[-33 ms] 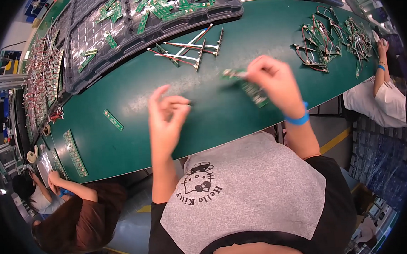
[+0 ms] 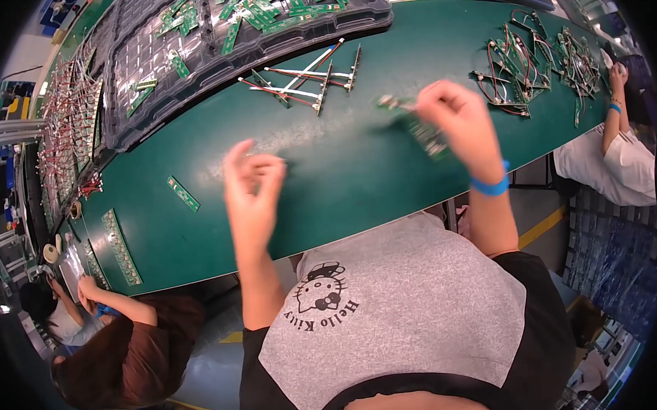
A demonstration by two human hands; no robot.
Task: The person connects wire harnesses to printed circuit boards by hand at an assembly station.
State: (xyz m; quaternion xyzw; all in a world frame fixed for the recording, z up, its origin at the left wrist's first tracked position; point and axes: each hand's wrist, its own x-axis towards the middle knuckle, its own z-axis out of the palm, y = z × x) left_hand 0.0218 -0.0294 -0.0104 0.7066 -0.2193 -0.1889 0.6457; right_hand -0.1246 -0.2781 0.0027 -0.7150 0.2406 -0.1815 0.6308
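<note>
My right hand [image 2: 461,120] is above the middle right of the bench, pinching green circuit boards [image 2: 430,140] that hang below its fingers and are smeared by motion. One board end sticks out to the left of the fingertips; whether it is a separate board I cannot tell. My left hand [image 2: 251,183] hovers over the bench farther left, its fingers loosely bent and apart, with nothing visible in them. Beyond the hands lie several boards with red, white and black wires [image 2: 322,90]. A single small green board [image 2: 183,194] rests to the left of my left hand.
A black plastic tray [image 2: 210,76] with loose green boards stands at the far left. Wired boards [image 2: 514,69] are heaped at the right. Long board panels [image 2: 120,247] lie near the left edge, and a bundle of wired boards [image 2: 71,122] stands behind. Co-workers sit at both sides.
My left hand has shifted a little to the left. My right hand has moved slightly right and away from me, carrying the circuit boards with it.
</note>
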